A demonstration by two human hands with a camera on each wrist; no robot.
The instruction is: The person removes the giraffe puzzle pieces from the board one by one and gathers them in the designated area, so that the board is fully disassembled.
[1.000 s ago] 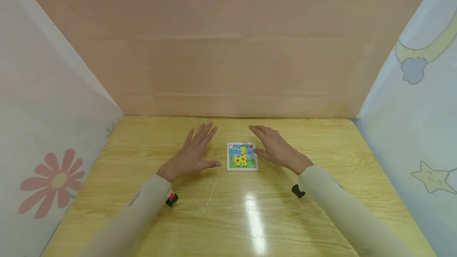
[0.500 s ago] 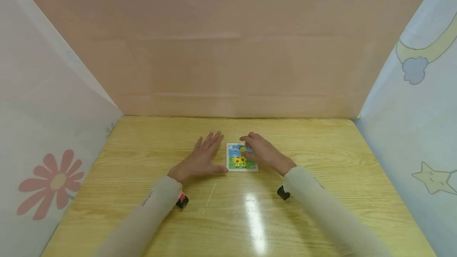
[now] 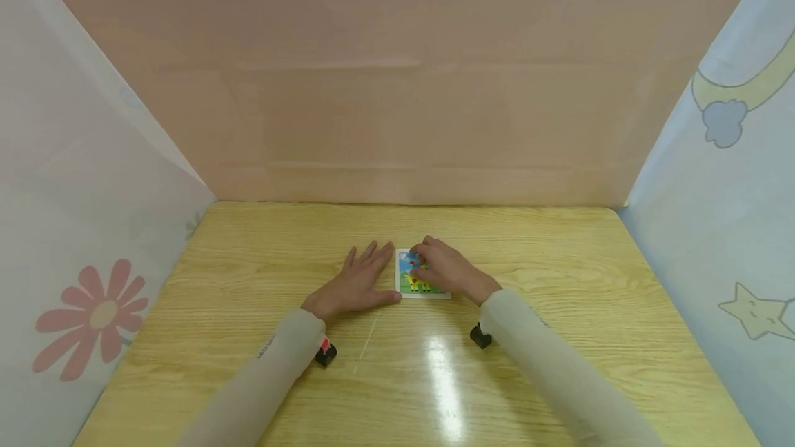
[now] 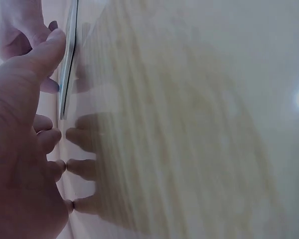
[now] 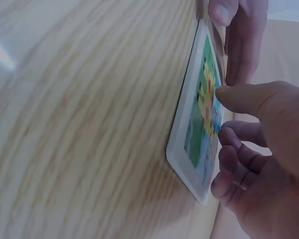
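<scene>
On the table lies a flat square board [image 3: 406, 285] with a white border and a yellow, red-spotted giraffe picture. My left hand [image 3: 355, 286] is spread at the board's left side, its thumb tip at the near left corner. From the right, my right hand [image 3: 452, 270] reaches over the board and covers much of its right part. In the right wrist view, its bent thumb and fingertips [image 5: 228, 133] meet the picture [image 5: 205, 112], with a gap between thumb and forefinger. Edge-on in the left wrist view, the board [image 4: 70, 59] looks thin.
The wooden table [image 3: 261, 247] carries a bright glare streak near its front. A plain brown back wall [image 3: 397, 88] rises behind it. Patterned white panels flank both sides, the left one with a pink flower [image 3: 102, 312], the right one with a star [image 3: 754, 309].
Both hands have moved inward to the board. My right hand has come left over the picture, and its fingers have bent. My left thumb has reached the near left corner. The board stays nearly in place.
</scene>
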